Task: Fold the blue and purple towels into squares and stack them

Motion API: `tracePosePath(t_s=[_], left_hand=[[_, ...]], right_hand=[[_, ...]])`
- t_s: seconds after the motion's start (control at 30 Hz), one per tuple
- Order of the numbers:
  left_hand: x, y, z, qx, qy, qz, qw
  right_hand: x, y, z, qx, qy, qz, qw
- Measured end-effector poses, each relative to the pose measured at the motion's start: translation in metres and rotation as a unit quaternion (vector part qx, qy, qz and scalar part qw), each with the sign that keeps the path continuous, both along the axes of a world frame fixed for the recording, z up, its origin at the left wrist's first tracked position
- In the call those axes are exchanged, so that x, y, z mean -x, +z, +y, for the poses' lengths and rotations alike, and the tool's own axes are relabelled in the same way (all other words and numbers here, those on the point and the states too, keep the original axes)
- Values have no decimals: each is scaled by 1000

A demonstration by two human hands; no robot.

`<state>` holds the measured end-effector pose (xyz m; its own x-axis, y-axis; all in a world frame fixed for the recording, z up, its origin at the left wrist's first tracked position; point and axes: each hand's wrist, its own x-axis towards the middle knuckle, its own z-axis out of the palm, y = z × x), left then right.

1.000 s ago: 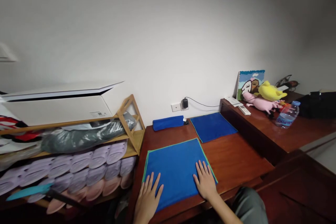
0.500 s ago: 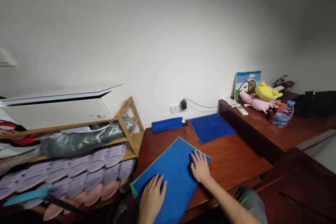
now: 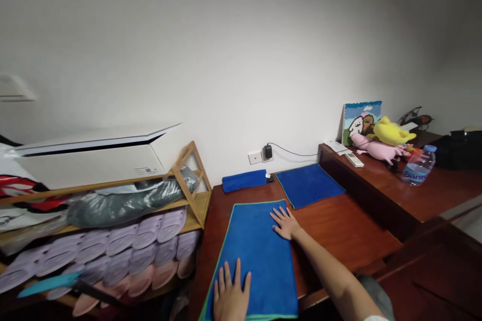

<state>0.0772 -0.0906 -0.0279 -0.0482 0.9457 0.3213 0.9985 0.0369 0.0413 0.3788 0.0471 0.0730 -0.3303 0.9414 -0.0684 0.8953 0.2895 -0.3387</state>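
Note:
A folded blue towel (image 3: 256, 256) with a green edge lies lengthwise on the dark wooden desk (image 3: 339, 230), running from near me toward the wall. My left hand (image 3: 230, 297) presses flat on its near end, fingers spread. At the towel's far right corner rests my right hand (image 3: 284, 221), palm down with the fingers apart. Neither hand grips anything.
A second flat blue towel (image 3: 309, 184) and a rolled blue towel (image 3: 244, 180) lie near the wall socket (image 3: 261, 154). A raised shelf on the right holds plush toys (image 3: 384, 138), a remote (image 3: 354, 159) and a water bottle (image 3: 417, 165). A wooden rack (image 3: 188, 180) of slippers stands left.
The towel has turned from lying wide and then slanted across the desk to lying lengthwise. My right hand moved away toward the far corner, my left hand back to the near end.

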Motion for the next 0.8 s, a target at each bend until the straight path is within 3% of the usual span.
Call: tracePosePath(t_s=[0.07, 0.13, 0.27, 0.37, 0.53, 0.6, 0.7, 0.8], left_hand=[[-5, -10, -12, 8, -17, -14, 1000], [-8, -5, -12, 6, -47, -16, 999], [-14, 32, 18, -27, -122, -19, 992], [-14, 47, 41, -17, -147, -31, 989], [-4, 27, 49, -24, -152, -44, 987], [-8, 26, 56, -38, -148, -47, 987], [-36, 45, 87, -39, -169, -51, 983], [-84, 69, 134, 1, -214, -58, 975]], right_hand=[[4, 0, 10, -5, -18, -1, 1000], [10, -10, 11, -23, -52, 4, 998], [17, -28, 7, -34, -65, 4, 997], [17, -23, 13, -42, -82, 0, 996], [22, -11, 36, -58, -88, 12, 994], [24, -13, 43, -38, -84, 8, 996], [26, -18, 46, -27, -96, -2, 995], [25, -19, 45, -25, -97, -7, 995]])
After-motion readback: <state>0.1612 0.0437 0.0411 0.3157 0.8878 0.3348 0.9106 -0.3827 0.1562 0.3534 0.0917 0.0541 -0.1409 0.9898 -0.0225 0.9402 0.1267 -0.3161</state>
